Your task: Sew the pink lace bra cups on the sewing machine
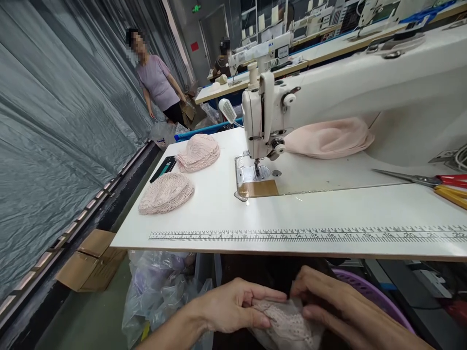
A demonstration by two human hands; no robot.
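Note:
Below the table's front edge, my left hand and my right hand both pinch a piece of pink knitted fabric held in my lap. Fingers of both hands are closed on it. On the white table above lie two piles of pink knitted pieces, one nearer and one farther. The white sewing machine stands on the table with its needle area ahead of my hands. A smooth pink fabric pile lies under the machine's arm.
Scissors with red handles and a yellow-handled tool lie at the right. A ruler strip runs along the table front. Plastic bags, a cardboard box and a purple basket sit below. Two people stand behind.

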